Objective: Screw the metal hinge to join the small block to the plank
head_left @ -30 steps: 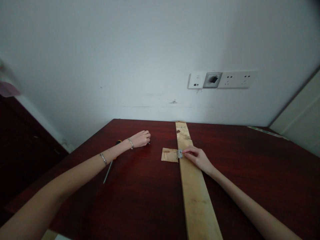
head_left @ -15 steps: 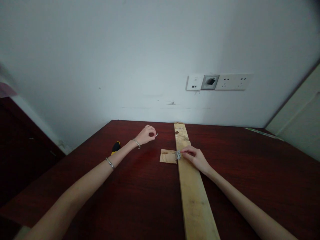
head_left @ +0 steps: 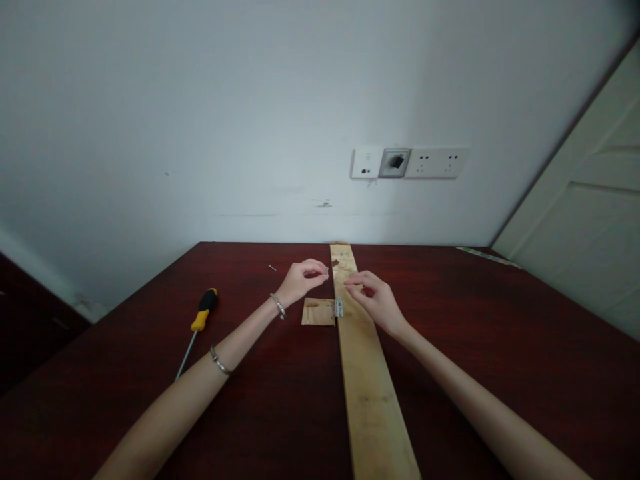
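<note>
Left hand (head_left: 300,281) pinches a small metal screw (head_left: 327,273), detail blurred. Right hand (head_left: 376,300) curls narrow over plank (head_left: 373,393); cannot tell if it holds anything. Hinge (head_left: 339,307) sits at plank's left edge, beside wooden piece (head_left: 318,313). Plank's near end cut off. Left, screwdriver (head_left: 202,313), tip lost at forearm (head_left: 193,390). Socket-panel (head_left: 436,172) marks illegible.

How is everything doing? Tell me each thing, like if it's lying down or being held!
Left hand: pinching
Small metal piece: held in the left fingertips
Right hand: curled above the board, nothing seen in it
Long board: lying flat
Small wood piece: lying flat beside the board
Hinge: on the board's edge; open or folded, can't tell
Screwdriver: lying down
Loose screw: lying down
</note>
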The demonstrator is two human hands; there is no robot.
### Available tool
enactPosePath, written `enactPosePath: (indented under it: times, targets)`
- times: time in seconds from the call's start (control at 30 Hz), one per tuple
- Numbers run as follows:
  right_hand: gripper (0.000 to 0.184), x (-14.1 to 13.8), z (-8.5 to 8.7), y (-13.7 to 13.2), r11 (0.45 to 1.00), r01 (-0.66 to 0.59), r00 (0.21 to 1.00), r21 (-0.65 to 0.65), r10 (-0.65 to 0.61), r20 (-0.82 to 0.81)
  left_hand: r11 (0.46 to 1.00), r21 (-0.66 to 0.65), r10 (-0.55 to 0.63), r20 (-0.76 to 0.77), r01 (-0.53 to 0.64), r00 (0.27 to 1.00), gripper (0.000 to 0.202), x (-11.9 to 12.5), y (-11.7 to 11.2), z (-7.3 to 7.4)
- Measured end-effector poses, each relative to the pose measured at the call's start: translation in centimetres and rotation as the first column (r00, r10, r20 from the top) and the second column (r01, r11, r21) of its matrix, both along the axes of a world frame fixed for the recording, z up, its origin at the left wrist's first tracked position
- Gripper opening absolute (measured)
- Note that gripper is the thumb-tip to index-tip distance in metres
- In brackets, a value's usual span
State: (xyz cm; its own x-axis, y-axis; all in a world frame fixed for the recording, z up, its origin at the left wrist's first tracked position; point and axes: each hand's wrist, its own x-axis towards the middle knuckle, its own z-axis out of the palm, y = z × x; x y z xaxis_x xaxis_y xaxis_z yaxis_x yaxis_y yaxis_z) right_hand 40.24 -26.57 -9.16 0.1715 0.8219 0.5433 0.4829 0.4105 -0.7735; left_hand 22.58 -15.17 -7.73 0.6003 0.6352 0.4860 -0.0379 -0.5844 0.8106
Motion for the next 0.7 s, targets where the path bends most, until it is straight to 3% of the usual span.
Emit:
enactPosePath:
  times: [0.2, 0.7]
  targets:
    - [0.017, -0.9, 1.2, -0.7, 0.998, 0.024, 0.999, 0.059, -0.023, -0.025, 0.992, 0.120, -0.028, -0.079, 0.038, 0.996, 0.006, 0.2, -1.8, 0.6]
    - [0.012, -1.2, 1.1, -0.8, 0.999, -0.039, 0.991, 0.015, 0.041, -0.131, 0.993, 0.085, -0.072, -0.058, 0.076, 0.996, 0.008, 0.8, -3.5, 0.8]
